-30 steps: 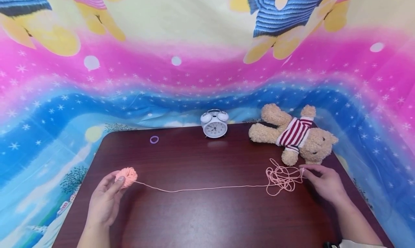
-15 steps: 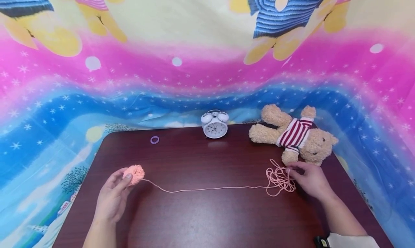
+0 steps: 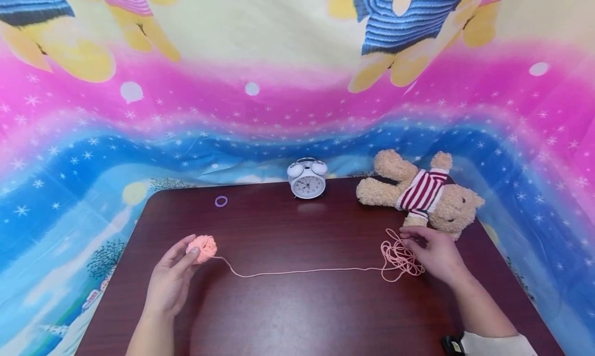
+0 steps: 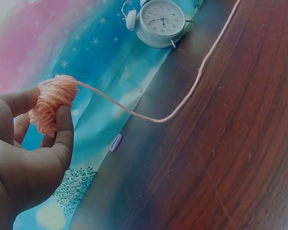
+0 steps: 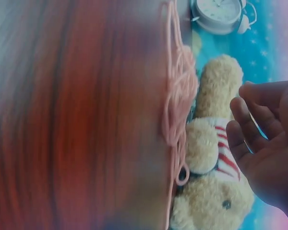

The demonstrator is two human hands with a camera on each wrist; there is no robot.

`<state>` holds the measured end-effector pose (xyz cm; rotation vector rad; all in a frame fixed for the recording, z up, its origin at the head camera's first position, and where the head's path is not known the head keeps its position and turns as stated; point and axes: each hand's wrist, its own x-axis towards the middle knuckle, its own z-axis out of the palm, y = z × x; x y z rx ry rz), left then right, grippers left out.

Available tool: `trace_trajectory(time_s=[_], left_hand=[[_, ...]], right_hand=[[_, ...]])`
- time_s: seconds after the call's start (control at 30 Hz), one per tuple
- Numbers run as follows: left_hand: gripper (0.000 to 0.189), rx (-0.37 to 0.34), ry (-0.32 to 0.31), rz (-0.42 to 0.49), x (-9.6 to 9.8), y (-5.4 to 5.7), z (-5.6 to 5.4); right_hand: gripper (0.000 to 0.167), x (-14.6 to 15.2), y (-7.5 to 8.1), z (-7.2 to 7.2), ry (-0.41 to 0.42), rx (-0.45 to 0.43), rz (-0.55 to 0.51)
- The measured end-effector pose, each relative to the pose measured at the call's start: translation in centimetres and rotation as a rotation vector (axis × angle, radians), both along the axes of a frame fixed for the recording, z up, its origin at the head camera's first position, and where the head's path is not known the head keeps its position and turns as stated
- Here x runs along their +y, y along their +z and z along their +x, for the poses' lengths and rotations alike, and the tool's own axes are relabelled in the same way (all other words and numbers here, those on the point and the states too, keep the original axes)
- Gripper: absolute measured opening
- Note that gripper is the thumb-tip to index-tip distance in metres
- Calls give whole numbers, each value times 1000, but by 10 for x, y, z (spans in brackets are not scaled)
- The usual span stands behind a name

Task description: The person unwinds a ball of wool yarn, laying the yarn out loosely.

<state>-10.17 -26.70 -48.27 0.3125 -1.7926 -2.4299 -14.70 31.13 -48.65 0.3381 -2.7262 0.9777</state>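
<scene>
Thumb and fingers of my left hand (image 3: 171, 281) grip a small ball of peach-coloured yarn (image 3: 203, 248), lifted off the table at the left, as the left wrist view also shows. From the ball a single strand (image 3: 297, 271) crosses the table to a loose tangle of the same yarn (image 3: 398, 260) on the right. My right hand (image 3: 437, 252) hovers beside and above that tangle. In the right wrist view its fingers (image 5: 237, 136) are loosely bent, hold nothing and stand apart from the yarn.
A teddy bear (image 3: 423, 193) in a red-and-white striped shirt lies on its side behind the tangle. A white alarm clock (image 3: 308, 183) stands at the table's back edge. Left of it lies a purple ring (image 3: 221, 201). Printed cloth (image 3: 260, 139) hangs behind the brown table (image 3: 297, 320).
My left hand has moved right with the yarn ball, and the strand sags more near it. My right hand has let go of the yarn end and shifted left over the tangle.
</scene>
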Motion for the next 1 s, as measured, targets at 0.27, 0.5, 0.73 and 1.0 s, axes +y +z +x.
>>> trace_trajectory(time_s=[0.27, 0.5, 0.73, 1.0], left_hand=[[41, -27, -7, -15, 11, 1, -4], [34, -33, -9, -13, 24, 1, -8], [33, -39, -29, -37, 38, 0, -10], [37, -24, -62, -32, 54, -1, -10]], right_hand=[[23, -31, 4, -7, 19, -91, -61], [23, -62, 2, -11, 71, -72, -108], [20, -97, -5, -14, 137, 2, -103], [20, -134, -11, -12, 197, -74, -192]])
